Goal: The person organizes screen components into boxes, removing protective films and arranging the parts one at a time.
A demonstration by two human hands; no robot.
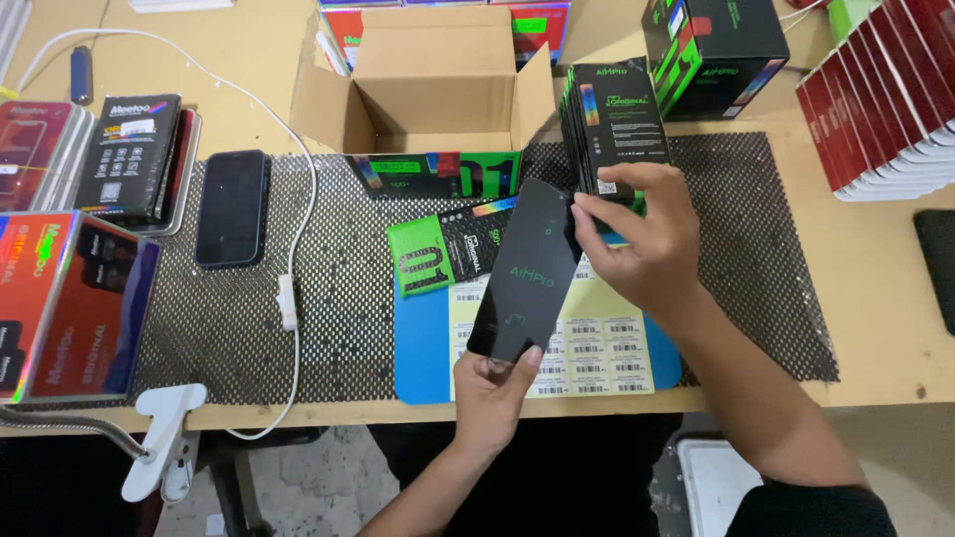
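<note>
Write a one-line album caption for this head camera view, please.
Both hands, left hand and right hand, hold a slim black package above a barcode label sheet at a packing table.

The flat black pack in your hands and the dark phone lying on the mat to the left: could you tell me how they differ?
The flat black pack is held tilted above the table between the left hand and right hand; the dark phone lies flat on the mesh mat, untouched. The pack carries green print; the phone's face is blank and glossy. Both are slim, dark rectangles.
</note>
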